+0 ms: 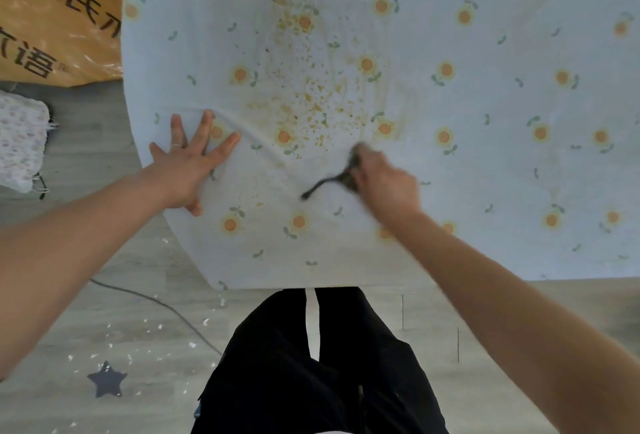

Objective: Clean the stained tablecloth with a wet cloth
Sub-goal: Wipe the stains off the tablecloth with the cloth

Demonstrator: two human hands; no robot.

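A pale tablecloth [485, 163] printed with orange flowers covers the table. Orange-brown stains and crumbs [304, 94] spread over its middle, from the far side down to between my hands. My left hand [188, 159] lies flat on the cloth near the left edge with fingers spread, and a crease runs away from it. My right hand [384, 180] is blurred and grips a dark wet cloth [348, 170] pressed on the tablecloth just below the stains. A thin dark tail of the cloth [317, 187] sticks out to the left.
An orange box [59, 10] with black characters stands at the far left. A small patterned fabric item [20, 142] lies on the grey floor beside the table. A cable [156, 302], white flecks and a dark star shape [106, 380] mark the floor near my legs.
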